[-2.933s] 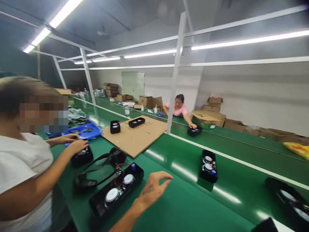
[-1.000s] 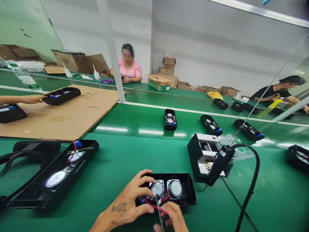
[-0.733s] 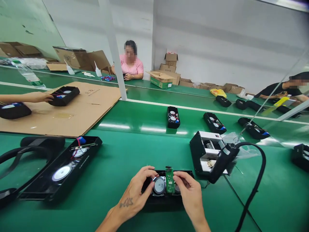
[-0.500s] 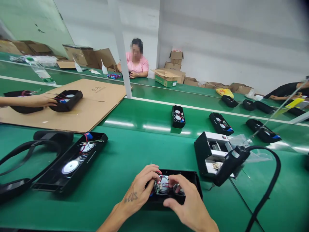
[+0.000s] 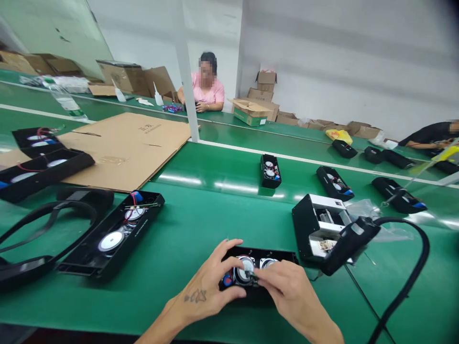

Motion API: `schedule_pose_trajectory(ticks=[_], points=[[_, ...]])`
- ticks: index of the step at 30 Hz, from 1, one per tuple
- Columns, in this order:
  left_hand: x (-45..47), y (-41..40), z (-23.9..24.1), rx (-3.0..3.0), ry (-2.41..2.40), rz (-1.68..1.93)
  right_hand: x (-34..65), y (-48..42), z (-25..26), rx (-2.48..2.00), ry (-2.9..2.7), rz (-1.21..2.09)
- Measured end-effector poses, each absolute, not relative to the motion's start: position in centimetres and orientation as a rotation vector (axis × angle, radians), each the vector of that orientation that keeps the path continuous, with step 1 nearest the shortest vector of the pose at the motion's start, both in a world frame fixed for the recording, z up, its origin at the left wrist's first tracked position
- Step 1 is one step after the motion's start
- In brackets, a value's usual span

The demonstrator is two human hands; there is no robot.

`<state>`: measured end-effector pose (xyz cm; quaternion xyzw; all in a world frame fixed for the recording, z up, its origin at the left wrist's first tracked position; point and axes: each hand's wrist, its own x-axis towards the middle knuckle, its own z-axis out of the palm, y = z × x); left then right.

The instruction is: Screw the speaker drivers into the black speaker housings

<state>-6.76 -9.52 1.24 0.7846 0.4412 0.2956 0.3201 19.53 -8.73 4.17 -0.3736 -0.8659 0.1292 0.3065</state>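
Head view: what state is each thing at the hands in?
Left hand: on the housing, fingers at the left driver.
Right hand: fingertips at the same driver.
Black speaker housing: open, wired drivers exposed.
Corded black tool: lying beside the housing.
Black-and-white case: open.

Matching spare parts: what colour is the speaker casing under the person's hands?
The speaker casing is black, clearest in the head view.
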Motion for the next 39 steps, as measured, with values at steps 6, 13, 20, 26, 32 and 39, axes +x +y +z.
schedule_pose_trajectory(ticks=[6,13,20,26,32,39], points=[[-5.4,-10.0,0.4,2.492,1.106,0.503,19.3,-9.8,4.0,-1.114,-2.76,0.302],[-4.8,-10.3,-0.9,2.574,1.108,0.559,18.9,-9.7,5.4,-1.272,-2.71,0.835],[-4.8,-9.8,-1.1,2.645,1.033,0.532,18.7,-11.7,2.4,-1.144,-2.616,0.494],[-4.6,-7.5,0.3,2.572,0.978,0.428,17.4,-11.0,2.5,-1.273,-2.665,0.331],[-4.6,-1.2,4.0,2.24,0.914,0.228,16.9,-5.3,6.9,-1.454,-2.703,0.608],[-4.6,0.8,4.5,2.165,0.844,0.22,16.9,-3.1,6.9,-1.369,-2.66,0.698]])
